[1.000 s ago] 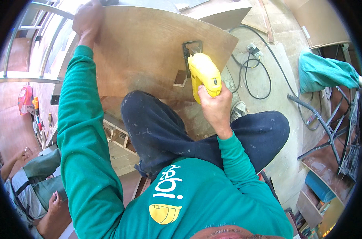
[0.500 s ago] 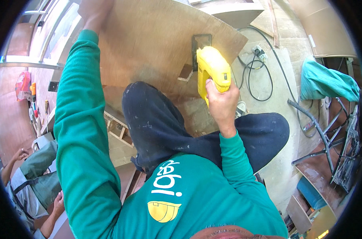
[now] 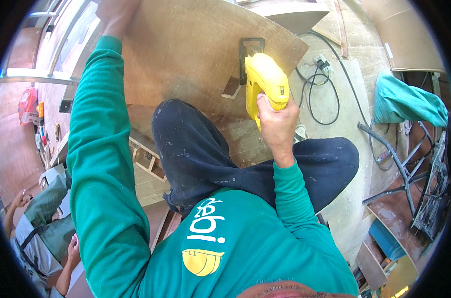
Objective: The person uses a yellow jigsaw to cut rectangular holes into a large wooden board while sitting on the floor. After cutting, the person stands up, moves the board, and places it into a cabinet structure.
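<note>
Gripping a yellow jigsaw (image 3: 267, 77) in the right hand (image 3: 279, 128), on a plywood panel (image 3: 185, 54) beyond those fingers, with the left hand (image 3: 117, 17) farther out, its hold impossible to tell.

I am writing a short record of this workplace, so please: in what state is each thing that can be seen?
Right hand: closed around the jigsaw
Left hand: at the board's far left; fingers not clear
Jigsaw: base against the board; running or off, cannot tell
Board: smudged near its lower edge
Cable: loosely looped on floor
Plug: seems inserted in the white socket
Green cloth: creased
</note>
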### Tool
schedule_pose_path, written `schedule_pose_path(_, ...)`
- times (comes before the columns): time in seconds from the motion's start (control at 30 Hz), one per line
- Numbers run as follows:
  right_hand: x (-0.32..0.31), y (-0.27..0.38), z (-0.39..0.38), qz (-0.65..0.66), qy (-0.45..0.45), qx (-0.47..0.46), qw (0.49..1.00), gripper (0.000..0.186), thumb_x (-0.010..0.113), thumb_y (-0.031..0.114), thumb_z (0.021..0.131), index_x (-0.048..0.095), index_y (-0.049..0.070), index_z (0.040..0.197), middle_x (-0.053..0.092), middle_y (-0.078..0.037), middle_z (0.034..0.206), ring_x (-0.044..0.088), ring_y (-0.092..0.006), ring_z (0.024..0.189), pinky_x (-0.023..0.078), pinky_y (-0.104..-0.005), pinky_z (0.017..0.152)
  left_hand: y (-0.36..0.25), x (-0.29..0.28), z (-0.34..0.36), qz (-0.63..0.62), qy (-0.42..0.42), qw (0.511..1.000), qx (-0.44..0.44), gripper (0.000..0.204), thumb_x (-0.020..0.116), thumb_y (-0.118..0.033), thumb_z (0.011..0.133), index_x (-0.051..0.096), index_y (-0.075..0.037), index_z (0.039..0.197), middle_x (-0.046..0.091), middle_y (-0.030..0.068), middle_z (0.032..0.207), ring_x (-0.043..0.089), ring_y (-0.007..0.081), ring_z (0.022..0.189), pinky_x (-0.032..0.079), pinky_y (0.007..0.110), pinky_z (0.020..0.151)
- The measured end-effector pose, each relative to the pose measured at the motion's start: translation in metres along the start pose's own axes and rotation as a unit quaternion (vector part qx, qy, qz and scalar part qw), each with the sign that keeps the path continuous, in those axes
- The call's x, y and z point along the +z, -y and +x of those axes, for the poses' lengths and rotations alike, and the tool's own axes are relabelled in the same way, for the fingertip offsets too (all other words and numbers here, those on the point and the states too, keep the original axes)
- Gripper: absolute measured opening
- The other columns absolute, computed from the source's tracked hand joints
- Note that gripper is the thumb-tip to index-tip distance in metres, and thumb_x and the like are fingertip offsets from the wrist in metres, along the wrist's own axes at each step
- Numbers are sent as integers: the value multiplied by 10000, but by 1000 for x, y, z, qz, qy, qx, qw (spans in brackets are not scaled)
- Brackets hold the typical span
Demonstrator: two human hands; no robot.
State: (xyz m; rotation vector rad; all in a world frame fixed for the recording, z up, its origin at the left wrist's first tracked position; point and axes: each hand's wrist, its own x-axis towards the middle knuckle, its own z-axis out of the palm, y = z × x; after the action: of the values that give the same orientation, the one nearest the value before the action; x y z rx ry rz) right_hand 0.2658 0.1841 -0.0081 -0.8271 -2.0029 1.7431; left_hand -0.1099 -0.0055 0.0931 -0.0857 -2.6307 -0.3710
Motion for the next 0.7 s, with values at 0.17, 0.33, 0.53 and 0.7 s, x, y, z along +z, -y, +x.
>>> schedule_pose_path(0.17, 0, 2, 1, 4, 1, 1, 1000, 222, 748, 62, 914, 728, -72, 1090, 799, -185, 936, 799, -254, 860, 600, -367, 769, 12, 12, 6, 43, -27, 998, 22, 600, 475, -570, 1061, 824, -81, 1079, 765, 235, 1208, 723, 438, 1131, 547, 506, 1007)
schedule_pose_path(0.33, 0, 3, 3, 5, 1, -2, 1000, 226, 746, 65, 918, 730, -69, 1099, 801, -172, 940, 792, -233, 857, 598, -362, 771, 8, 7, 6, 44, -4, 999, 12, 536, 535, -532, 1012, 824, -86, 1077, 788, 219, 1122, 743, 428, 1083, 567, 502, 976)
schedule_pose_path(0.53, 1, -1, 5, 8, 2, 1, 1000, 227, 745, 66, 920, 734, -66, 1105, 803, -162, 949, 787, -218, 872, 597, -361, 779, 2, -3, 0, 21, 4, 1000, 7, 495, 549, -500, 996, 823, -93, 1062, 791, 207, 1115, 747, 427, 1065, 571, 499, 968)
schedule_pose_path(0.7, 0, -2, 7, 4, 7, 1, 1000, 225, 747, 67, 917, 733, -68, 1096, 801, -172, 944, 788, -229, 867, 596, -364, 777, 8, 5, 3, 20, -7, 1000, 16, 481, 555, -489, 995, 821, -94, 1064, 792, 201, 1114, 744, 425, 1070, 569, 494, 975)
